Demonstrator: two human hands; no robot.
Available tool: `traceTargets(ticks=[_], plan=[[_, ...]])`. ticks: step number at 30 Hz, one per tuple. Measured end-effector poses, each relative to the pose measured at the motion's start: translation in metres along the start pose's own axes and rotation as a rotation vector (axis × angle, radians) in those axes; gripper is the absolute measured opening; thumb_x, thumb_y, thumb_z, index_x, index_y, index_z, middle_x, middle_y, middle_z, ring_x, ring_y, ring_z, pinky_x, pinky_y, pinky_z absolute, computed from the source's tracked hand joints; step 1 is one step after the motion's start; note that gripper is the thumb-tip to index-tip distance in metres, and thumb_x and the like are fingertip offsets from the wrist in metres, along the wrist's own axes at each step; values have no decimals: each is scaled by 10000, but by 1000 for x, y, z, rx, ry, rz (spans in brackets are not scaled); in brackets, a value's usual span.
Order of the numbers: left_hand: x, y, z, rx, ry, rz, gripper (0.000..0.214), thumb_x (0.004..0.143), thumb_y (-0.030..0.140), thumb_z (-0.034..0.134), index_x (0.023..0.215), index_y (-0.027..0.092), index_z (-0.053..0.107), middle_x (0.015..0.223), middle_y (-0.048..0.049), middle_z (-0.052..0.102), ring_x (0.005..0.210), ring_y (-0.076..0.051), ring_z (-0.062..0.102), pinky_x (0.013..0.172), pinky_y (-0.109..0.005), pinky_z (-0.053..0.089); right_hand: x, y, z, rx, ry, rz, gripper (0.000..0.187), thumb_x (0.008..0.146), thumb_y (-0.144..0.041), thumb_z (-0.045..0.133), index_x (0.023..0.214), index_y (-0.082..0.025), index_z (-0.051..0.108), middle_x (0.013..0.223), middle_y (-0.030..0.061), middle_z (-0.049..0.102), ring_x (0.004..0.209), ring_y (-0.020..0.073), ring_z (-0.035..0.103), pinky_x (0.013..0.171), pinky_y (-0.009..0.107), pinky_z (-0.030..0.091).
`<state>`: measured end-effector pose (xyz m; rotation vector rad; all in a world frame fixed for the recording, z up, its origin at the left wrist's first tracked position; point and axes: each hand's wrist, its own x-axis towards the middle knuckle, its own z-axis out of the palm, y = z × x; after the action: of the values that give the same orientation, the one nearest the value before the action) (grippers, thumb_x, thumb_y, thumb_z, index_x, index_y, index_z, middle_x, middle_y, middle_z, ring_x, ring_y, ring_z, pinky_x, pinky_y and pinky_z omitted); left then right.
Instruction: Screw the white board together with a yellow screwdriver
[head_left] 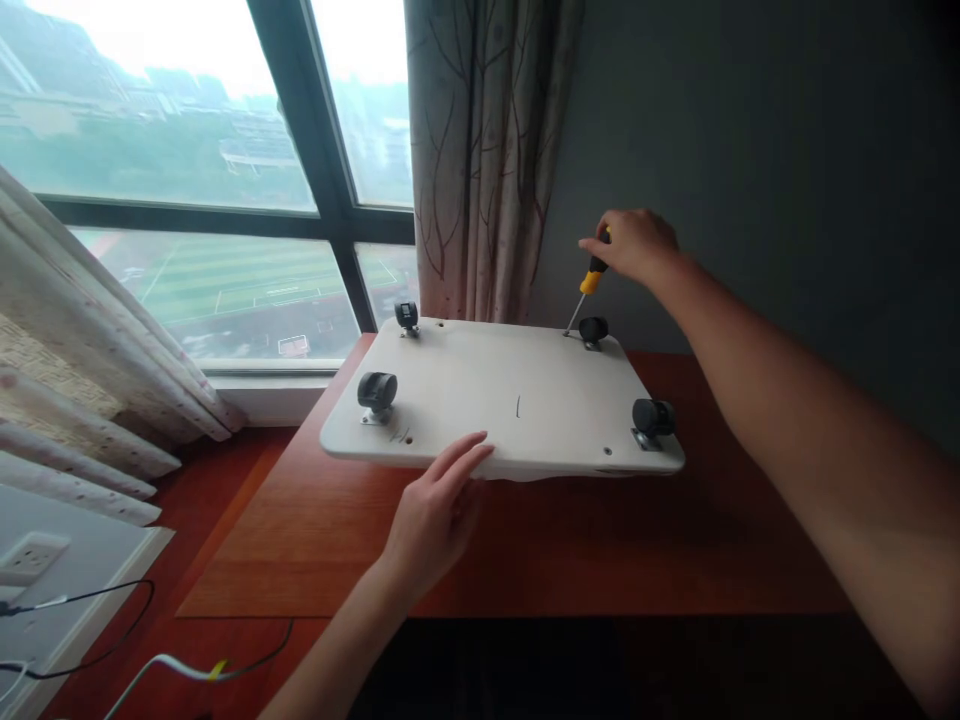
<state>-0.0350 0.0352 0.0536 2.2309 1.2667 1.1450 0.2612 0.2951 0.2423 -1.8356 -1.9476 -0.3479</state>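
Note:
A white board (465, 380) with rounded corners lies with its caster side up on a wooden table (315, 530). Dark grey casters stand at its corners: far left (406, 317), near left (376, 391), far right (593, 330) and near right (653, 417). My right hand (637, 243) is closed around the handle of a yellow-and-black screwdriver (590, 281). Its tilted shaft reaches down to a screw or hole (567, 333) at the board's far edge, beside the far right caster. My left hand (439, 515) has its fingers stretched out over the board's near edge, apparently steadying nothing between them.
Dark holes, one near left (409, 440) and one near right (607, 451), show in the board. Behind the table hang a patterned curtain (487, 180) and a grey wall (750, 150). A window (247, 270) is at left. Cables (172, 662) run across the floor at lower left.

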Motion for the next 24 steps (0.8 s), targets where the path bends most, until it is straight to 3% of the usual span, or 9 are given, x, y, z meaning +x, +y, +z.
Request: traceTargets(ticks=[3,7,13,16,19,24], plan=[[-12,-4,11,54,-14,-14,474,968,130,442,1419,271,469,1514,-108,479,911,-147,714,792,-269,594,4,0,6,22,-2,16,369,856,-487,587,1108,-227,661,1172,150,662,1068,352,623,887,516,502],[-19,-4,22,216,-48,27,595,975,143,420,1537,288,289,1597,-121,354,1273,-256,594,933,-360,582,9,0,4,111,-120,-45,349,785,-377,673,1118,-275,662,1188,94,666,1030,313,636,839,464,542],[-22,-1,32,280,-38,-19,672,961,180,451,1567,295,184,1621,-138,294,1296,-289,573,900,-386,601,-4,-5,6,24,32,29,404,853,-457,614,1169,-207,647,1170,174,649,1133,376,591,926,545,465],[-22,-1,34,283,-26,-26,671,955,171,453,1564,286,196,1620,-132,298,1323,-280,551,917,-374,595,-1,-5,8,81,-38,43,468,798,-368,674,1226,-186,626,1249,177,623,1105,351,607,914,498,491],[-21,0,33,274,-20,-26,647,954,165,452,1553,269,230,1613,-126,311,1363,-265,511,975,-366,569,3,-1,5,133,-125,48,459,740,-354,733,1171,-212,660,1184,139,666,1043,334,629,872,469,522],[-20,1,33,243,-22,-46,634,960,167,445,1547,271,230,1611,-129,302,1377,-262,492,993,-372,558,-1,3,1,6,-13,106,490,796,-525,675,1152,-190,651,1142,193,661,1141,405,586,944,573,453]])
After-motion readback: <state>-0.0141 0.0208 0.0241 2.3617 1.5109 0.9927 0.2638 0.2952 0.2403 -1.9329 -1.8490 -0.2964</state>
